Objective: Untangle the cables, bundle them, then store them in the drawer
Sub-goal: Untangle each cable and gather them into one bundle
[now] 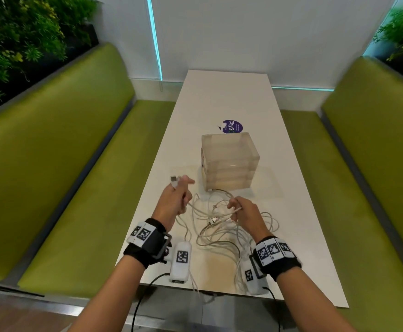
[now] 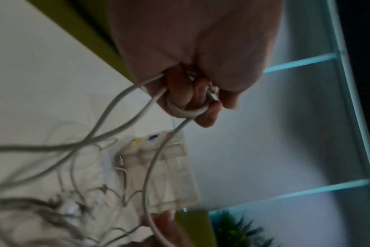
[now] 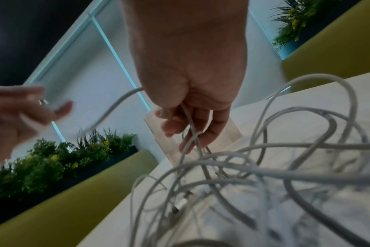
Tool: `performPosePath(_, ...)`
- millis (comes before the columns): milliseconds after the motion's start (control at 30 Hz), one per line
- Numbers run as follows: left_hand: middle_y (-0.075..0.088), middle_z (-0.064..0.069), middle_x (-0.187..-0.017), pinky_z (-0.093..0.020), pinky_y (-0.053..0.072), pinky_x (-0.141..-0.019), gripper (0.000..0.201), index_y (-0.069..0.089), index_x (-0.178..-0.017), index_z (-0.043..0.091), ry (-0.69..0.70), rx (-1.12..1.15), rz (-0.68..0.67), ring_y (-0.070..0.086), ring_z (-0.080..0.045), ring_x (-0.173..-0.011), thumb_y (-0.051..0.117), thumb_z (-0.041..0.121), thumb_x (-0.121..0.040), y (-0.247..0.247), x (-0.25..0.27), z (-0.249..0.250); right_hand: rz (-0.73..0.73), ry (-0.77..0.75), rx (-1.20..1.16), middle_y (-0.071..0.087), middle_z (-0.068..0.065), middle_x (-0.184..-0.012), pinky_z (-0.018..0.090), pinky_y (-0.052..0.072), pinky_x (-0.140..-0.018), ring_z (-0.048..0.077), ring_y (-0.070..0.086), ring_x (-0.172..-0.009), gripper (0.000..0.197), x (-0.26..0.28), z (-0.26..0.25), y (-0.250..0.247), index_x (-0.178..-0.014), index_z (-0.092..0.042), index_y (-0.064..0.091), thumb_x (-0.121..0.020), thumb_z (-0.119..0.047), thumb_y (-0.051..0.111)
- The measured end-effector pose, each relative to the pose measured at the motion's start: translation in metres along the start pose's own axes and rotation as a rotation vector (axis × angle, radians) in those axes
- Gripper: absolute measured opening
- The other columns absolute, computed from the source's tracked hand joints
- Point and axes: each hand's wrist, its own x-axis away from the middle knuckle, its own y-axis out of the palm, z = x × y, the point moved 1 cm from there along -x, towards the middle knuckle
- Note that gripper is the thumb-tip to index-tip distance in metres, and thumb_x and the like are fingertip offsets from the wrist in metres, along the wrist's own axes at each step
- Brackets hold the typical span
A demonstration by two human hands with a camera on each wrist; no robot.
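Nearest us, a tangle of white cables (image 1: 222, 226) lies heaped on the white table (image 1: 289, 224), some strands trailing over its near edge. Our right hand (image 1: 246, 212) sits over the heap, its fingers (image 3: 209, 132) curled down around a couple of strands, thumb pressing one against them. Our left hand (image 1: 174, 200) is raised just to the left, fingers (image 2: 207, 113) curled tight with one cable looped around them; its plug end (image 1: 173, 180) sticks up past the knuckles. Just beyond our fingertips stands the translucent drawer unit (image 1: 229, 161), its drawers closed. Behind it lies a purple sticker (image 1: 232, 127).
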Motion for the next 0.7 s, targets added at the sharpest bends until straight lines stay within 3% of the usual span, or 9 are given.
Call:
performPosePath(133,0.053,0.010,-0.059,-0.016,0.029,-0.043,0.022,0.070,-0.097,0.014,-0.067,-0.508,-0.218,0.039,-0.004,-0.050,0.062,0.034,-0.090,0.010,0.011,-0.020,0.053,-0.039,-0.018,0.057,-0.011,-0.066,0.009,0.038,-0.047,0.006,0.055,-0.049,0.029,-0.004,-0.020,-0.003,-0.083,-0.007,0.063,-0.101,-0.015,0.041)
performPosePath(233,0.059,0.013,-0.060,-0.013,0.032,-0.043,0.023,0.074,-0.096,0.014,-0.155,-0.716,-0.449,0.044,0.001,-0.047,0.073,0.033,-0.082,0.019,0.016,-0.031,0.042,-0.094,0.001,0.060,-0.006,-0.068,0.014,0.039,-0.053,0.014,0.055,-0.056,0.035,-0.009,-0.028,-0.002,-0.081,-0.011,0.062,-0.102,-0.024,0.038)
performPosePath(367,0.055,0.001,-0.069,-0.019,0.029,-0.046,0.018,0.073,-0.090,0.023,-0.237,-0.788,-0.588,0.042,-0.009,-0.056,0.075,0.037,-0.079,0.021,0.022,-0.036,0.000,-0.082,0.006,0.065,0.001,-0.071,0.031,0.043,-0.057,0.015,0.052,-0.055,0.035,-0.017,-0.025,0.003,-0.077,-0.019,0.062,-0.102,-0.028,0.038)
performPosePath(433,0.053,0.000,-0.068,-0.021,0.026,-0.046,0.023,0.075,-0.095,0.027,-0.260,-0.777,-0.648,0.038,-0.012,-0.057,0.075,0.041,-0.077,0.020,0.023,-0.036,-0.011,-0.075,-0.002,0.064,-0.001,-0.068,0.032,0.042,-0.057,0.013,0.049,-0.053,0.035,-0.019,-0.026,0.004,-0.075,-0.022,0.060,-0.101,-0.030,0.039)
performPosePath(500,0.053,0.009,-0.062,-0.020,0.028,-0.048,0.018,0.074,-0.094,0.029,-0.234,-0.763,-0.716,0.039,-0.007,-0.054,0.074,0.038,-0.079,0.022,0.026,-0.035,-0.019,-0.070,-0.006,0.056,-0.010,-0.060,0.028,0.040,-0.060,0.007,0.048,-0.054,0.035,-0.019,-0.031,0.006,-0.075,-0.019,0.061,-0.102,-0.029,0.040)
performPosePath(600,0.052,0.011,-0.058,-0.022,0.032,-0.054,0.011,0.070,-0.079,0.024,-0.176,-0.636,-0.695,0.042,-0.006,-0.055,0.075,0.034,-0.080,0.025,0.027,-0.037,-0.036,-0.083,0.007,0.056,-0.015,-0.066,0.010,0.038,-0.058,-0.004,0.049,-0.061,0.029,-0.018,-0.035,0.005,-0.081,-0.014,0.062,-0.100,-0.014,0.041)
performPosePath(667,0.046,0.011,-0.054,-0.019,0.030,-0.048,0.015,0.063,-0.077,0.017,-0.129,-0.501,-0.565,0.038,-0.006,-0.050,0.072,0.029,-0.084,0.024,0.028,-0.036,-0.044,-0.083,0.003,0.061,-0.013,-0.076,0.008,0.038,-0.053,-0.005,0.049,-0.061,0.027,-0.016,-0.034,0.000,-0.086,-0.013,0.062,-0.095,-0.001,0.040)
performPosePath(700,0.043,0.011,-0.052,-0.019,0.027,-0.046,0.015,0.062,-0.079,0.015,-0.110,-0.425,-0.478,0.035,-0.006,-0.047,0.070,0.027,-0.085,0.022,0.026,-0.036,-0.051,-0.075,0.010,0.062,-0.011,-0.076,0.012,0.039,-0.051,0.000,0.051,-0.060,0.025,-0.015,-0.034,-0.002,-0.087,-0.013,0.062,-0.095,-0.003,0.040)
